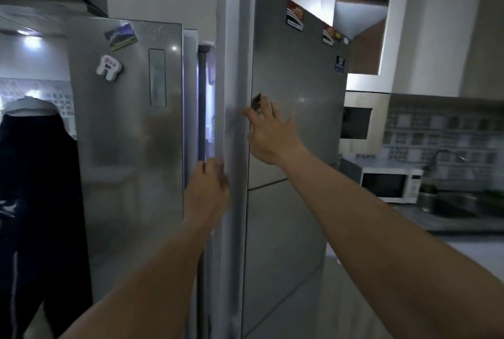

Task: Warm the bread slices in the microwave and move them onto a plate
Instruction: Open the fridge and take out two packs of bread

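A steel side-by-side fridge fills the view. Its right door [294, 98] stands ajar, with a lit gap [210, 98] beside the left door [128, 126]. My left hand [210, 188] curls its fingers round the inner edge of the right door, somewhat blurred. My right hand [270, 131] lies on the front of that door near its edge, fingers spread. A white microwave [390, 183] sits with its door closed on the counter to the right. No bread slices or plate are in sight.
A dark garment [41, 202] hangs at the left, next to the fridge. Pots [450, 202] stand on the counter [463, 243] beside the microwave. Magnets and stickers dot both fridge doors. Wall cabinets hang above the counter.
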Demonstrator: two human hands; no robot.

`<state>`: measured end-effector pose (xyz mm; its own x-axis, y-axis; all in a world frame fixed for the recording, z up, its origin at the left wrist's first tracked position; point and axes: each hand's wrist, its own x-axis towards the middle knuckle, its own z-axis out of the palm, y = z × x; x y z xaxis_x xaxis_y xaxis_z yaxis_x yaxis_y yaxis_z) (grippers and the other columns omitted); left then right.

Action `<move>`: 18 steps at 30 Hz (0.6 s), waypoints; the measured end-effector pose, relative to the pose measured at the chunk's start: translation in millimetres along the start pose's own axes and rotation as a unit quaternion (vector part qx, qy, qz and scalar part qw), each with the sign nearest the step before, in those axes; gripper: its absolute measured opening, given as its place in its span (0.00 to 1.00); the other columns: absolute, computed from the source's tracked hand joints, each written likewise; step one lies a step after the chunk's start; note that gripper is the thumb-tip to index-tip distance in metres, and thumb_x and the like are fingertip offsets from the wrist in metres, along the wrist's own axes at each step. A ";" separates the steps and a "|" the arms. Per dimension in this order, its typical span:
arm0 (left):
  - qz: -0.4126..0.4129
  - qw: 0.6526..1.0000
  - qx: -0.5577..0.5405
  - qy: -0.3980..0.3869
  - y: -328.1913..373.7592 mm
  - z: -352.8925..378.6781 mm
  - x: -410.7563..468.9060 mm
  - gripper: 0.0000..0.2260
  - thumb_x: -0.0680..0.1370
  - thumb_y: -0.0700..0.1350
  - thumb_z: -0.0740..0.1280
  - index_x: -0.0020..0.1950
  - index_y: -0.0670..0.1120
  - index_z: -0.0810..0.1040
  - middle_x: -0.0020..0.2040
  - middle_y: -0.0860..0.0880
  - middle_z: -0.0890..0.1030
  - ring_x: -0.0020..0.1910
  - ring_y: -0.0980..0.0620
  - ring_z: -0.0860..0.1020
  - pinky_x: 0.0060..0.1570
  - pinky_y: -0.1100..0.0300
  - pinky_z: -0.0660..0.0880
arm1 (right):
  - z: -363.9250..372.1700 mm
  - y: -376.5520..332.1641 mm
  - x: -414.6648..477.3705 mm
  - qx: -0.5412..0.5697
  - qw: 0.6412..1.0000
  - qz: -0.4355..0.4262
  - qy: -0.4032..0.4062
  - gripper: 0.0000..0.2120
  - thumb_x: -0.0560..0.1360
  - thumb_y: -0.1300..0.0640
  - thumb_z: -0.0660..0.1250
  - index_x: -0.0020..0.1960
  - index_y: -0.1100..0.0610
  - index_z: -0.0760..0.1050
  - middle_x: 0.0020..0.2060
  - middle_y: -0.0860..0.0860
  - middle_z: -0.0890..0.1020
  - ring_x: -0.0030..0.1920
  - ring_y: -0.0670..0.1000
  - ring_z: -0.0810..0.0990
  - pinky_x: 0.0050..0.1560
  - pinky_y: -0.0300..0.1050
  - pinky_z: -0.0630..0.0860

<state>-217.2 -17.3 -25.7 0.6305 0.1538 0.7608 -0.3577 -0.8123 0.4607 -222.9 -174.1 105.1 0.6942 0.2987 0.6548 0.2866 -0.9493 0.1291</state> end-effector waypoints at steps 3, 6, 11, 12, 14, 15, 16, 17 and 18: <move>0.011 0.998 -0.046 -0.040 16.5 -12.7 -21.8 0.19 0.79 0.54 0.64 0.68 0.52 0.67 0.63 0.47 0.74 0.59 0.46 0.75 0.55 0.50 0.76 | -27.2 -0.5 -33.2 0.040 0.998 0.043 -0.003 0.24 0.82 0.47 0.55 0.76 0.51 0.57 0.80 0.58 0.47 0.79 0.62 0.48 0.72 0.76 0.50; 0.028 0.993 -0.088 -0.077 44.9 -20.1 -37.8 0.19 0.79 0.61 0.61 0.65 0.53 0.67 0.61 0.49 0.76 0.55 0.48 0.79 0.52 0.46 0.79 | -57.2 6.0 -59.3 0.063 0.995 0.080 0.005 0.25 0.83 0.45 0.53 0.76 0.55 0.56 0.80 0.60 0.49 0.79 0.62 0.49 0.72 0.74 0.50; 0.096 0.989 -0.091 -0.065 98.3 -21.2 -63.0 0.19 0.78 0.60 0.65 0.63 0.51 0.68 0.57 0.49 0.76 0.48 0.47 0.80 0.44 0.50 0.79 | -91.1 22.2 -93.6 0.109 0.984 0.127 0.056 0.30 0.82 0.47 0.58 0.77 0.49 0.48 0.77 0.65 0.54 0.78 0.65 0.54 0.72 0.74 0.54; 0.111 0.986 -0.101 -0.073 107.4 -21.3 -66.7 0.18 0.78 0.59 0.65 0.62 0.51 0.68 0.56 0.48 0.76 0.46 0.47 0.80 0.43 0.49 0.79 | -94.5 25.1 -99.4 0.108 0.982 0.141 0.060 0.32 0.81 0.47 0.59 0.78 0.49 0.45 0.77 0.66 0.53 0.78 0.65 0.53 0.72 0.73 0.54; 0.135 0.980 -0.121 -0.081 123.8 -19.4 -72.5 0.14 0.79 0.56 0.64 0.60 0.50 0.69 0.54 0.49 0.76 0.45 0.49 0.79 0.42 0.52 0.78 | -101.3 32.1 -112.5 0.099 0.979 0.169 0.057 0.36 0.81 0.45 0.59 0.80 0.50 0.40 0.78 0.65 0.48 0.78 0.65 0.51 0.73 0.72 0.52; 0.140 0.979 -0.124 -0.077 130.4 -18.6 -74.0 0.13 0.79 0.55 0.64 0.59 0.50 0.70 0.54 0.49 0.77 0.46 0.49 0.78 0.42 0.54 0.77 | -104.4 35.6 -118.9 0.099 0.977 0.182 0.058 0.37 0.82 0.45 0.58 0.80 0.52 0.38 0.78 0.64 0.46 0.79 0.65 0.50 0.74 0.72 0.52; 0.140 0.980 -0.122 -0.068 138.2 -17.6 -75.6 0.12 0.80 0.54 0.63 0.59 0.49 0.71 0.54 0.49 0.77 0.47 0.49 0.78 0.42 0.54 0.76 | -107.8 41.1 -126.1 0.099 0.974 0.194 0.061 0.38 0.82 0.46 0.58 0.80 0.54 0.37 0.79 0.64 0.46 0.79 0.64 0.49 0.74 0.71 0.52; 0.140 0.982 -0.118 -0.055 144.6 -15.5 -77.1 0.12 0.80 0.55 0.62 0.59 0.49 0.71 0.54 0.49 0.77 0.49 0.49 0.77 0.42 0.54 0.75 | -111.3 46.8 -133.1 0.098 0.972 0.203 0.065 0.39 0.82 0.47 0.58 0.80 0.57 0.36 0.79 0.63 0.46 0.79 0.63 0.49 0.74 0.70 0.52; 0.140 0.983 -0.112 -0.044 150.0 -14.4 -78.8 0.12 0.80 0.55 0.61 0.58 0.49 0.72 0.54 0.49 0.77 0.51 0.48 0.76 0.41 0.53 0.75 | -113.6 51.9 -138.7 0.100 0.970 0.210 0.069 0.39 0.82 0.49 0.58 0.80 0.59 0.35 0.79 0.62 0.48 0.79 0.62 0.48 0.74 0.70 0.52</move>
<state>-330.5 -143.2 -9.9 0.5392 -0.1166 0.8340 -0.6628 -0.6697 0.3349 -379.3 -276.0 105.5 0.6863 -0.1385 0.7140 0.1297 -0.9427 -0.3075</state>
